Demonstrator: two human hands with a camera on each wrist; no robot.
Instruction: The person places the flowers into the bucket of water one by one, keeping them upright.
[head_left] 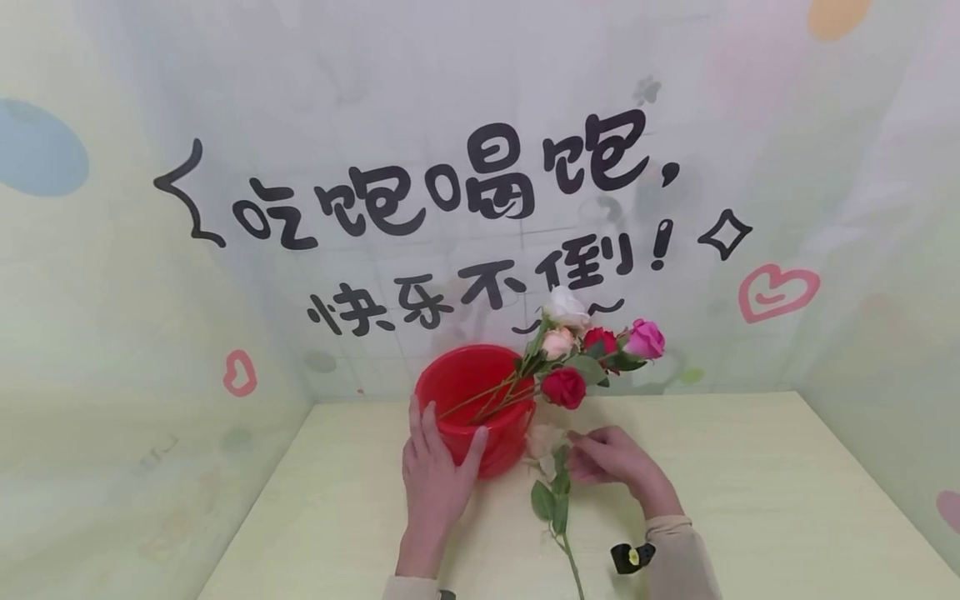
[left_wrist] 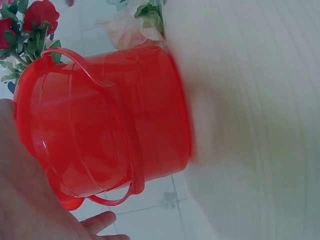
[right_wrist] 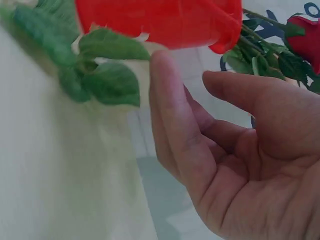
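My left hand (head_left: 438,483) rests against the near left rim of a red plastic bucket (head_left: 506,450). Its fingers are stretched along the side, and the thumb lies apart at the front rim. In the bucket, several artificial roses lean to the right: a white rose (head_left: 567,307), a red rose (head_left: 563,388) and a magenta rose (head_left: 645,339) among them. A pale rose (head_left: 545,442) with green leaves (right_wrist: 111,82) is in front of the bucket, its stem toward me. Beside its bloom is my right hand (head_left: 617,462), thumb and index finger apart, nothing between them.
Everything stands on a pale wooden table (head_left: 337,500). Behind it hangs a printed backdrop (head_left: 450,75) with black characters, close to the bucket. The bucket's red handle (left_wrist: 127,130) hangs down its side. A black band (head_left: 632,558) is on the right wrist.
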